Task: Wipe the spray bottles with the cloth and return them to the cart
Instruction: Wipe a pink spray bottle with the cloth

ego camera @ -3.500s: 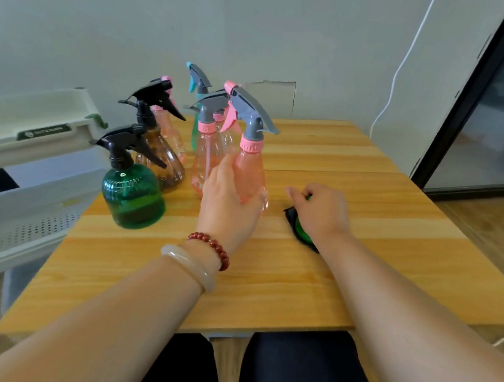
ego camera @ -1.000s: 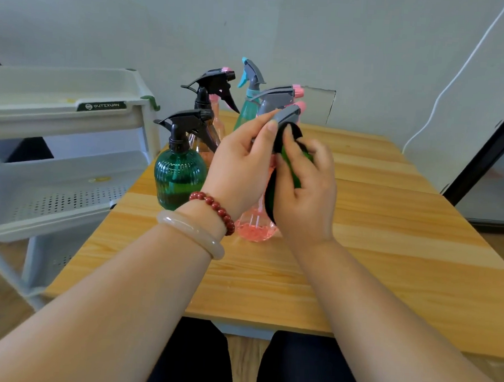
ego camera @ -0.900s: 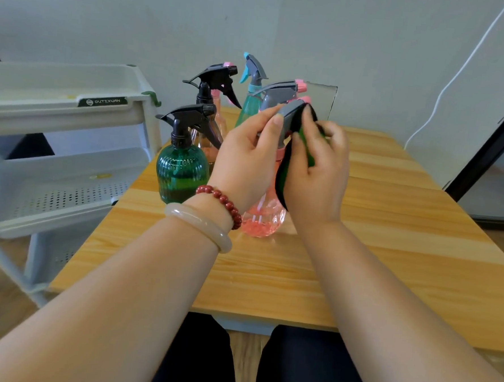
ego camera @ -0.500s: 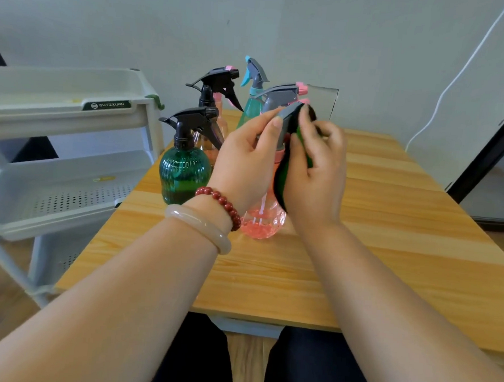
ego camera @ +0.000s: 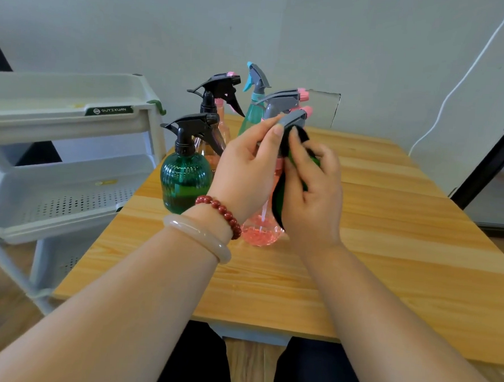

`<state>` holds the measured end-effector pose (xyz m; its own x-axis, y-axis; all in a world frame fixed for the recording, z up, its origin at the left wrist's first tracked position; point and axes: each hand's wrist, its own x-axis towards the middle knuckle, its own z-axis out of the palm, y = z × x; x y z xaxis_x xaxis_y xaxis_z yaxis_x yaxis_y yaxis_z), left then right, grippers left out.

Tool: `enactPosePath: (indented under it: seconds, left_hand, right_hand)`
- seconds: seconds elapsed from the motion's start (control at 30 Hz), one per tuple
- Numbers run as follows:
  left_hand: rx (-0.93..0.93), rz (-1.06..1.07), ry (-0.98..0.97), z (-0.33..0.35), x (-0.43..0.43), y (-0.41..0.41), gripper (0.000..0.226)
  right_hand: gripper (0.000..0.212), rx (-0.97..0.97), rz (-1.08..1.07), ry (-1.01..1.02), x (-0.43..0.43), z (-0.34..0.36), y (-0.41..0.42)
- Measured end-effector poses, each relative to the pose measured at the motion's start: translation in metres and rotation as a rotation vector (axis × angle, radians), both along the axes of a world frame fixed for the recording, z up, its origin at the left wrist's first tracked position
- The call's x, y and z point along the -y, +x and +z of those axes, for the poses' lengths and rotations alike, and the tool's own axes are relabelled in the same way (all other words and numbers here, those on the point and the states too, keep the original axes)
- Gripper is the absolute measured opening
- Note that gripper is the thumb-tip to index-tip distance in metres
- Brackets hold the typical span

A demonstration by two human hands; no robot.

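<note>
Across the middle, a pale wooden counter (ego camera: 388, 258), running far toward the wall. Just left of it, a white plastic tiered cart (ego camera: 57, 125) with perforated trays, no bottle to be seen on the visible shelves. At the counter's far left, a standing cluster: nearest, a dark green ribbed spray bottle with black trigger (ego camera: 185, 181); behind it a black trigger head (ego camera: 215, 89) on a brownish bottle, a teal bottle with grey and blue head (ego camera: 254, 108), and a grey head with pink tip (ego camera: 283, 101), its body hidden. Just right of the green one and nearer, the pink translucent spray bottle with grey trigger head (ego camera: 260, 234), base on or barely above the counter, hard to tell which. Left hand (ego camera: 246, 172) curled round the neck and upper body of the pink bottle, fingertips up at the grey head, steadying it. Right hand (ego camera: 312, 200) gripping a dark green cloth with black edge (ego camera: 278, 198), pressing it to the bottle's right side, thumb near the nozzle. Judged as mid-wipe, trigger and upper part in work. Next, probably: draw the cloth down to the base, turn the bottle with the left hand for the far side, then carry it left onto a cart tray, upright, clear of the green bottle's trigger.
</note>
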<state>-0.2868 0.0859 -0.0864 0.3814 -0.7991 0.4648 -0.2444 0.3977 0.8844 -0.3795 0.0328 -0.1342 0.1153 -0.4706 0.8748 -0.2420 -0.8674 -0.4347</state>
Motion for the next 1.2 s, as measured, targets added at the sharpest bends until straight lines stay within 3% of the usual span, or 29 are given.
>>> enactPosePath:
  seconds: [0.13,0.3,0.43,0.57,0.73,0.8,0.87,1.0,1.13,1.2]
  left_hand:
    - [-0.003,0.002,0.008,0.001,0.001,-0.001,0.031]
    - [-0.016,-0.037,-0.009,0.001,-0.003,0.001,0.029]
    - [-0.013,-0.019,-0.006,0.002,-0.002,-0.001,0.029]
    - [-0.007,-0.020,-0.007,0.001,-0.003,0.005,0.031]
    - [0.066,0.028,0.016,0.002,0.000,0.001,0.028]
    - [0.061,0.042,0.022,0.001,-0.001,0.001,0.028]
    - [0.057,0.030,0.039,0.001,-0.001,0.002,0.027]
    - [0.071,0.062,0.059,0.003,0.000,0.004,0.031]
    - [0.082,0.048,0.052,0.000,-0.003,0.002,0.030]
    - [0.078,0.042,0.066,0.003,-0.001,0.001,0.031]
  right_hand:
    - [0.039,0.140,-0.073,0.109,0.007,0.015,0.010]
    - [0.039,-0.001,0.052,0.019,-0.006,0.000,0.005]
    - [0.040,0.112,-0.055,0.140,0.013,0.024,0.001]
    - [0.038,-0.015,0.019,0.022,-0.001,0.017,0.000]
    - [0.032,0.119,-0.102,-0.024,0.011,0.049,-0.014]
    - [0.032,-0.051,-0.056,-0.167,0.009,0.055,-0.010]
    - [0.033,-0.229,0.018,-0.187,0.014,0.051,-0.007]
    - [0.038,-0.141,-0.079,-0.027,0.019,0.051,0.000]
    - [0.033,-0.265,-0.033,-0.178,0.013,0.046,-0.001]
    - [0.037,-0.249,-0.076,-0.127,0.021,0.052,-0.005]
